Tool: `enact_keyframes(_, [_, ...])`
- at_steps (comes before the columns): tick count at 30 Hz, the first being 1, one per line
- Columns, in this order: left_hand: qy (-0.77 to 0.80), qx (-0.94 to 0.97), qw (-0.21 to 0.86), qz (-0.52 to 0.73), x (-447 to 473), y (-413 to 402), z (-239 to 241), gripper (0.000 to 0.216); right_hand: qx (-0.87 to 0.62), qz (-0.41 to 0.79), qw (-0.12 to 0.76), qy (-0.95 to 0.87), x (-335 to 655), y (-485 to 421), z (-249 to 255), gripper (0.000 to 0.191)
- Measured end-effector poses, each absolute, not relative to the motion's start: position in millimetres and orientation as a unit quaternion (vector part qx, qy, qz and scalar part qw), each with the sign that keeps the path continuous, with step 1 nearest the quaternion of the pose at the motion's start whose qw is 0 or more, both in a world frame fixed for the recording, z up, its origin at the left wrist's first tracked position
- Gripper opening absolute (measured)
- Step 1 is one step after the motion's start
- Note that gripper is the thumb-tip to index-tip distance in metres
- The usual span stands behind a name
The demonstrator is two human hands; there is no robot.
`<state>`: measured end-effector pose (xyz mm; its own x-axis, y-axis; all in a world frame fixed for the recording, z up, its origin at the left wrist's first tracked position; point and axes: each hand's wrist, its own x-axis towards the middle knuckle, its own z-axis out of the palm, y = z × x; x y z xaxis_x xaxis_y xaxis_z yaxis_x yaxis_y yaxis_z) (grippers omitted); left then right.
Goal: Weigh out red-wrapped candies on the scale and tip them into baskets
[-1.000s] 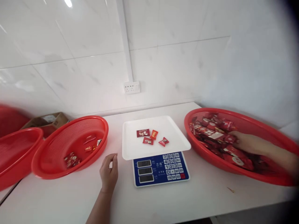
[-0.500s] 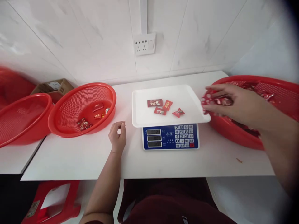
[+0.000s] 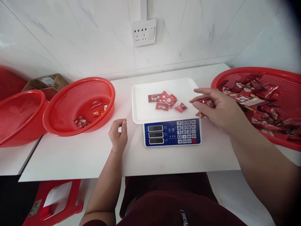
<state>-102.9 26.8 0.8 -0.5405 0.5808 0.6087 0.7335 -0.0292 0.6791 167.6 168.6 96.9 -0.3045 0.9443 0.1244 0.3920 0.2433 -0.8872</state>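
A blue digital scale (image 3: 172,133) carries a white tray (image 3: 143,106) with several red wrapped candies (image 3: 166,101) lying on it. My right hand (image 3: 217,108) hovers over the tray's right edge, fingers curled round red wrapped candies (image 3: 205,101). My left hand (image 3: 118,135) rests on the white table left of the scale, thumb and fingers loosely pinched, with nothing visible in them. A big red basket (image 3: 263,73) full of red candies sits at the right.
A red mesh basket (image 3: 70,91) with a few candies stands left of the scale, beside another red basin (image 3: 14,116) and a cardboard box (image 3: 45,82). A wall socket (image 3: 142,31) is above the scale. A red stool (image 3: 54,201) stands below the table edge.
My right hand came out of the right basket with candies and moved left over the tray. One more candy lies on the tray. The view tilted down; my left hand stayed put.
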Motion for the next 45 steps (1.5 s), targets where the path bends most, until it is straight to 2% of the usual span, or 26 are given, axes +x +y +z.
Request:
enact_keyframes(4, [-0.694, -0.471, 0.072, -0.54, -102, 26, 4, 0.02, -0.451, 0.584, 0.384, -0.555, 193, 151, 75, 0.031])
enact_keyframes(8, [-0.678, -0.494, 0.058, -0.541, -78, 9, 26, 0.017, -0.422, 0.675, 0.348, -0.495, 199, 120, 57, 0.034])
enact_keyframes(11, [-0.577, -0.639, -0.011, -0.509, -39, -7, 46, 0.014, -0.391, 0.726, 0.322, -0.464, 187, 90, 51, 0.033])
enact_keyframes(14, [-0.525, -0.724, -0.157, -0.419, 3, -10, 51, 0.022, -0.369, 0.745, 0.361, -0.422, 169, 67, 45, 0.022])
enact_keyframes(17, [-0.577, -0.69, -0.257, -0.353, 29, -1, 41, 0.027, -0.365, 0.747, 0.4, -0.386, 157, 56, 40, 0.015])
enact_keyframes(25, [-0.601, -0.611, -0.336, -0.392, 34, 13, 38, 0.023, -0.333, 0.727, 0.41, -0.438, 163, 57, 34, 0.019])
enact_keyframes(28, [-0.599, -0.629, -0.312, -0.384, 28, 14, 45, 0.024, -0.338, 0.679, 0.417, -0.5, 170, 63, 30, 0.02])
enact_keyframes(34, [-0.668, -0.64, -0.119, -0.361, -2, 47, 70, 0.026, -0.378, 0.546, 0.493, -0.562, 166, 112, 43, 0.02])
enact_keyframes(37, [-0.672, -0.67, -0.053, -0.309, -18, 76, 83, 0.024, -0.367, 0.474, 0.443, -0.666, 152, 140, 66, 0.033])
enact_keyframes(40, [-0.654, -0.699, 0.023, -0.287, -30, 91, 91, 0.03, -0.328, 0.345, 0.389, -0.789, 147, 153, 84, 0.041])
enact_keyframes(43, [-0.654, -0.68, 0.07, -0.323, -41, 80, 92, 0.03, -0.342, 0.224, 0.41, -0.815, 161, 150, 87, 0.036])
enact_keyframes(45, [-0.67, -0.65, 0.085, -0.349, -49, 62, 90, 0.03, -0.361, 0.192, 0.428, -0.806, 179, 144, 81, 0.029])
